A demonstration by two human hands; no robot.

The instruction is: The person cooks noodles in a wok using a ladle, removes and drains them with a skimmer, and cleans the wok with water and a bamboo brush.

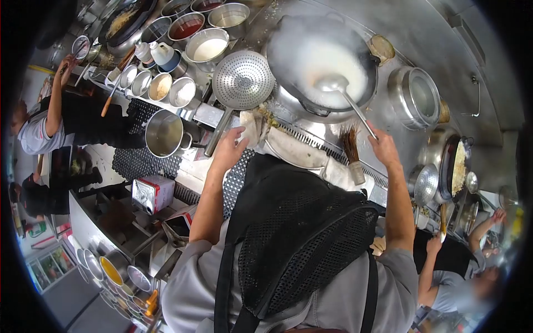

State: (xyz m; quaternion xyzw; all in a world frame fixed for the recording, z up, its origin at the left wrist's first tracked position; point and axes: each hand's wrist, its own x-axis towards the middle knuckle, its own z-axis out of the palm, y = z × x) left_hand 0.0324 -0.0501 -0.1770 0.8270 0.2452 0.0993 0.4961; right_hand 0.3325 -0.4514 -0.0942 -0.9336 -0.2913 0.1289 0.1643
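White, steaming liquid [345,66] in the round black wok [373,67], top centre, could splash if the right hand [384,149], gripping the long silver ladle [335,84], jerks. I see the left hand [229,150], fingers spread, near the round, holed silver strainer [243,80].

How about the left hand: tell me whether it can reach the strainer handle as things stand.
Probably yes: the left hand looks empty and open right beside the strainer handle, and nothing visible lies between them.
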